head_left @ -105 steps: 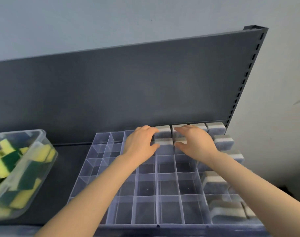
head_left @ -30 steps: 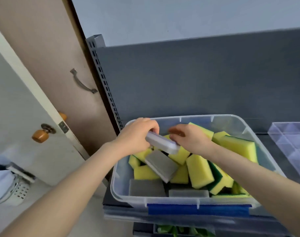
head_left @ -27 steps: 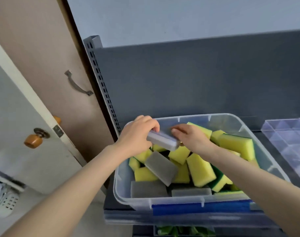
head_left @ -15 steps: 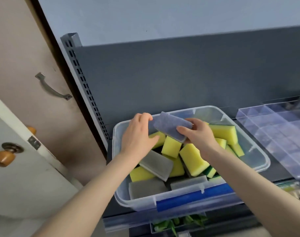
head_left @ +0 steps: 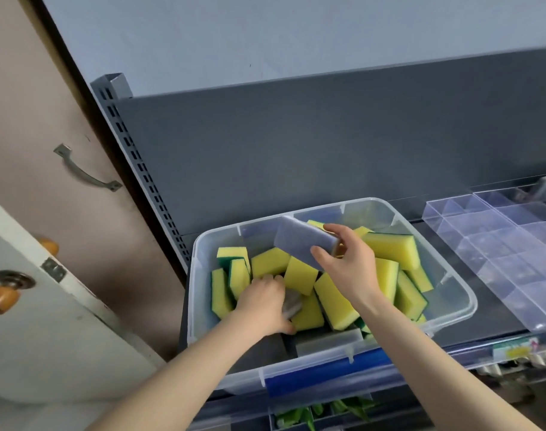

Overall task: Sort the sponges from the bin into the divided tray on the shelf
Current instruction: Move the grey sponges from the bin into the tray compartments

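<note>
Grey sponge point(head_left: 305, 244) in right hand point(head_left: 349, 265) | left hand point(head_left: 262, 303) grips half-hidden sponge point(head_left: 292, 303) | tray point(head_left: 483, 241) cropped

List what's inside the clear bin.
Yellow-and-green sponges piled loosely, a grey sponge along the front wall, and the left grip grasping a second grey sponge. The bin's floor beneath the pile is covered.

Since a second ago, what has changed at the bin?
The left hand let go of the raised grey sponge, dropped into the bin and now grips a second grey sponge. The right hand holds the raised one alone. Bin and divided tray stayed put.
</note>
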Tool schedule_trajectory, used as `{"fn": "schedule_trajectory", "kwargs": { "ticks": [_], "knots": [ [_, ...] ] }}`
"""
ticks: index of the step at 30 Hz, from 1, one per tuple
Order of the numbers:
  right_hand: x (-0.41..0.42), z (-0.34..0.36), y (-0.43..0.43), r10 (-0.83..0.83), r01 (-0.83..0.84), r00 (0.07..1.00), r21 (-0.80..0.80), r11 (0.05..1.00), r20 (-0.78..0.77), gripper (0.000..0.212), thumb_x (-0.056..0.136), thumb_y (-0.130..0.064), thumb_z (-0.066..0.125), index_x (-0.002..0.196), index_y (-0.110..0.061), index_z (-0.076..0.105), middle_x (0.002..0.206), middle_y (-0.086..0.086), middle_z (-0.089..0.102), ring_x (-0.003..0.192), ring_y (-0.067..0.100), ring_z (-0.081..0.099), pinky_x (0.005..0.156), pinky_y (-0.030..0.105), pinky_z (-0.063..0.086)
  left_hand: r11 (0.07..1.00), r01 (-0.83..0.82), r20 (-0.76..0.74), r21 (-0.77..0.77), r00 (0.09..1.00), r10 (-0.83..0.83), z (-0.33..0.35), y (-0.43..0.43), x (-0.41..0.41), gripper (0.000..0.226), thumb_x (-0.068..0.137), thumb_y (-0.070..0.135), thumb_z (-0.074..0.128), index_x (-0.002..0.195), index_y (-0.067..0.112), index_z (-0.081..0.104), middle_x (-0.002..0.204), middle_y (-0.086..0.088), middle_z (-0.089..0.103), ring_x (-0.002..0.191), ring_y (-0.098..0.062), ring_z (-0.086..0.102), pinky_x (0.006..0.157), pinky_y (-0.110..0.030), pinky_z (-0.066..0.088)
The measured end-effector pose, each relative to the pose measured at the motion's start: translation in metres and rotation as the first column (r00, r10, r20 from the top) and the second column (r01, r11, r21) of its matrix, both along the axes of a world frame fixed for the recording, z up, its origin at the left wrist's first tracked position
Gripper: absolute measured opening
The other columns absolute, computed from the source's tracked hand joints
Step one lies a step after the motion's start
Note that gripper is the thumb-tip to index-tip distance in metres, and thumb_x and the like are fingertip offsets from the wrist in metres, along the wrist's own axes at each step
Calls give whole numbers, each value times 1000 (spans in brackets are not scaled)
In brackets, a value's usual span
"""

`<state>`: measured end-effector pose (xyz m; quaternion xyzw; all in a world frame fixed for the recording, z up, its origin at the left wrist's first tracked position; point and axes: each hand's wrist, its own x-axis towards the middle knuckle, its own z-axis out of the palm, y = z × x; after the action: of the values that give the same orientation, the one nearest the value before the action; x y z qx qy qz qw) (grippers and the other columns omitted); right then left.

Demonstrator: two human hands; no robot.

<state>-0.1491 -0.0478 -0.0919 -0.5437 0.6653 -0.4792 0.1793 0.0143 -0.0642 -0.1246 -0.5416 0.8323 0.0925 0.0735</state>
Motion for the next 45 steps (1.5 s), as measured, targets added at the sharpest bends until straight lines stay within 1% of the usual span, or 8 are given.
{"fn": "schedule_trajectory", "kwargs": {
  "ticks": [5, 8, 11, 13, 22, 30, 38, 45],
  "knots": [
    [0, -3, -1, -7, 7, 1000, 8, 1000, -23, 48, 75, -26, 72, 120, -27, 56, 94, -18, 57, 81, 3, 52, 68, 14, 39, 991, -131, -191, -21, 974, 125, 8, -12, 11, 28, 69, 42, 64, 85, 20, 56, 88, 3, 46, 84, -20, 52, 59, -30, 37],
    [0, -4, -2, -27, 27, 998, 1, 1000, -51, 51, 74, -24, 73, 122, -26, 54, 95, -19, 55, 84, 3, 51, 72, 18, 39, 981, -195, -282, -1, 941, 187, 6, -19, 22, 33, 73, 46, 65, 92, 21, 57, 93, 6, 53, 88, -21, 55, 66, -34, 47],
    [-1, -3, -3, -32, 32, 998, 1, 999, -53, 52, 74, -21, 74, 122, -26, 53, 96, -16, 55, 85, 5, 51, 72, 20, 40, 962, -273, -361, -3, 897, 253, 9, -24, 30, 44, 74, 53, 66, 107, 27, 55, 100, 9, 57, 93, -20, 55, 64, -29, 40],
    [-1, -2, -2, -33, 33, 998, -1, 999, -53, 50, 74, -20, 74, 119, -26, 54, 96, -14, 57, 86, 8, 54, 71, 20, 41, 949, -312, -438, -33, 858, 267, 13, -25, 34, 33, 73, 53, 68, 89, 30, 50, 84, 13, 55, 81, -18, 53, 56, -29, 38],
    [-3, 0, 7, -21, 17, 996, -45, 999, -89, 41, 77, -17, 71, 114, -25, 56, 102, -7, 63, 91, 15, 58, 74, 31, 51, 901, -432, -811, -38, 540, 224, 18, -27, 44, 38, 70, 39, 72, 99, 40, 48, 85, 20, 57, 80, 5, 54, 54, -9, 39],
    [-4, 5, 9, 65, -64, 998, -96, 993, 12, 47, 82, -9, 68, 126, -17, 54, 116, -1, 62, 110, 17, 56, 94, 37, 48, 900, -419, -829, -121, 541, 140, 27, -29, 33, 42, 71, 38, 73, 98, 49, 42, 89, 28, 56, 80, 2, 54, 57, -11, 37],
    [-70, 36, 26, 8, -12, 999, -127, 992, -32, 39, 77, -21, 73, 112, -26, 58, 92, -17, 60, 83, -2, 54, 69, 5, 40, 907, -288, -775, -307, 628, -63, 82, -30, -18, 39, 70, 26, 76, 99, 31, 51, 91, 15, 60, 80, -11, 56, 62, -26, 43],
    [-186, 67, 55, -38, 19, 993, -158, 987, -113, 40, 76, -18, 74, 112, -27, 60, 96, -18, 62, 90, 6, 58, 75, 21, 42, 916, -149, -746, -371, 635, -199, 120, -3, -135, 45, 77, 25, 73, 118, 28, 55, 112, 11, 61, 95, -10, 55, 77, -26, 46]
  ]
}}
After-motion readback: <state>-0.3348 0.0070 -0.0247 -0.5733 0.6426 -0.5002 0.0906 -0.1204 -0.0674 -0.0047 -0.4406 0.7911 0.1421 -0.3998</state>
